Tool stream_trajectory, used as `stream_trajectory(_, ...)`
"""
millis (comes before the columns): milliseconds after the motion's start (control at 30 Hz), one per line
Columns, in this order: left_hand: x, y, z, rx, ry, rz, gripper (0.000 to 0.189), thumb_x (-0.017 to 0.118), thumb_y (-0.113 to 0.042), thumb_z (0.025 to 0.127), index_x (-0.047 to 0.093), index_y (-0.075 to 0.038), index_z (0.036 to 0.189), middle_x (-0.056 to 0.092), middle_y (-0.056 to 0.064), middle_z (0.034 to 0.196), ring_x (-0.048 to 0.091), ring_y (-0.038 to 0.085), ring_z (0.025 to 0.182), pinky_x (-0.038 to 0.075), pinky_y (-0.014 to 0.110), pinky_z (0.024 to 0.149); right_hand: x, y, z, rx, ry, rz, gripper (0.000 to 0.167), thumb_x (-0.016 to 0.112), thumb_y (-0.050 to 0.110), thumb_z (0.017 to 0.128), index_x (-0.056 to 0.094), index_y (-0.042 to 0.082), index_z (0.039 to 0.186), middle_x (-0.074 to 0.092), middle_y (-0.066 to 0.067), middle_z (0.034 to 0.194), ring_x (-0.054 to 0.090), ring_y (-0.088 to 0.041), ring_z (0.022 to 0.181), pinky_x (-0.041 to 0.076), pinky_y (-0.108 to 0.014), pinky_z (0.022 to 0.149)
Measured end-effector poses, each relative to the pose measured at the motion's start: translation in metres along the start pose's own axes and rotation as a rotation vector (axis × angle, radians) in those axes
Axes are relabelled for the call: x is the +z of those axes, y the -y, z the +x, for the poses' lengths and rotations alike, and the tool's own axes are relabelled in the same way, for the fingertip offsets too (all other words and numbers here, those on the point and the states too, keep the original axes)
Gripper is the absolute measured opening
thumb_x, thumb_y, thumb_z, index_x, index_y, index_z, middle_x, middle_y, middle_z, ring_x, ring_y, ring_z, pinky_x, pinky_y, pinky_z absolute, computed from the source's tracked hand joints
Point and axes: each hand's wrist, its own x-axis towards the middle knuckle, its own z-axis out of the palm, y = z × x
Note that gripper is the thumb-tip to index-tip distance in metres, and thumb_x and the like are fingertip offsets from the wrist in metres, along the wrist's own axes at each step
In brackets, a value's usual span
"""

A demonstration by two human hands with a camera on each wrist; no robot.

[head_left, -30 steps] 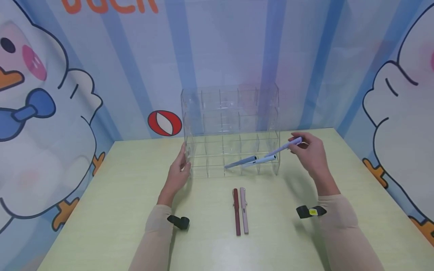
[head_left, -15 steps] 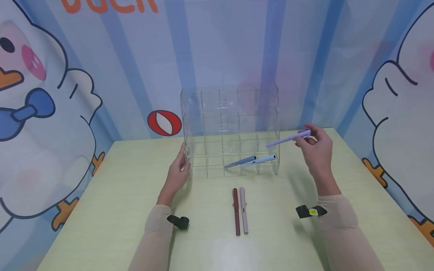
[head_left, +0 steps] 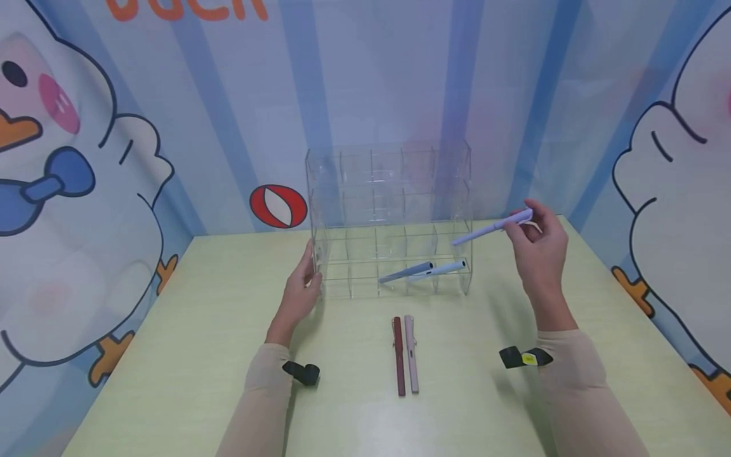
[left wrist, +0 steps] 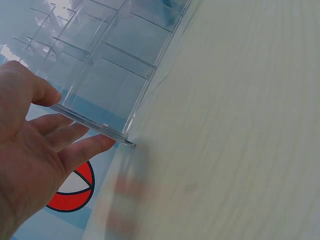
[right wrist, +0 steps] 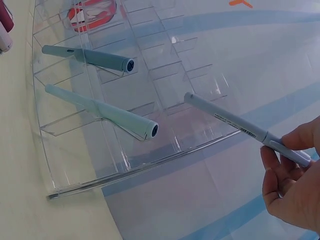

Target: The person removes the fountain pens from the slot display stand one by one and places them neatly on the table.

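Observation:
My right hand [head_left: 539,251] pinches a lavender pen [head_left: 493,226] by its clip end, between thumb and fingers. The pen's far tip reaches the right side of the clear acrylic pen rack [head_left: 391,225]; in the right wrist view the pen [right wrist: 225,117] hangs tilted near the dividers. My left hand [head_left: 297,292] grips the rack's left side panel, thumb on one face and fingers on the other, as the left wrist view shows. Lying slanted in the rack's lowest tier are a dark blue pen [head_left: 407,272] and a light blue pen [head_left: 440,270].
A dark red pen [head_left: 398,355] and a pale pink pen [head_left: 411,354] lie side by side on the pale wooden table [head_left: 228,304] before the rack. Behind stands a blue striped backdrop [head_left: 388,82] with cartoon ducks.
My right hand has moved up and to the right with the lavender pen, lifting it away from the light blue pen. My left hand keeps its place on the rack.

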Motion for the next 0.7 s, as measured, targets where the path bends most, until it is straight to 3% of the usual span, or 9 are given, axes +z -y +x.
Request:
stream_trajectory(233, 0.0002, -0.0004, 0.0007, 0.009, -0.001, 0.002, 0.072, 0.045, -0.006, 0.104, 0.011, -0.036, 0.161, 0.022, 0.006, 0.164, 0.039, 0.036, 0.14, 0.035, 0.053, 0.111, 0.0008, 0.0016, -0.0013, -0.045, -0.003, 0.026, 0.052, 0.07, -0.004, 0.088, 0.054, 0.002, 0.137, 0.066, -0.008, 0.107, 0.067, -0.015, 0.092, 0.053, -0.018, 0.082)
stream_trajectory(533, 0.0002, -0.0011, 0.0007, 0.019, 0.002, 0.006, 0.073, 0.044, -0.006, 0.105, 0.01, -0.036, 0.161, 0.022, 0.006, 0.164, 0.039, 0.036, 0.14, 0.034, 0.054, 0.111, 0.0021, 0.0034, -0.002, -0.113, -0.008, 0.094, 0.047, 0.07, -0.009, 0.086, 0.061, 0.001, 0.13, 0.069, -0.011, 0.104, 0.071, -0.015, 0.088, 0.055, -0.021, 0.083)
stream_trajectory(700, -0.0003, -0.0019, -0.0001, 0.013, -0.001, 0.001, 0.072, 0.044, -0.007, 0.104, 0.01, -0.036, 0.161, 0.023, 0.008, 0.164, 0.04, 0.036, 0.14, 0.035, 0.054, 0.111, 0.0031, 0.0042, -0.0022, -0.167, 0.006, 0.068, 0.041, 0.068, -0.012, 0.086, 0.068, 0.002, 0.125, 0.07, -0.013, 0.106, 0.071, -0.012, 0.085, 0.055, -0.022, 0.083)
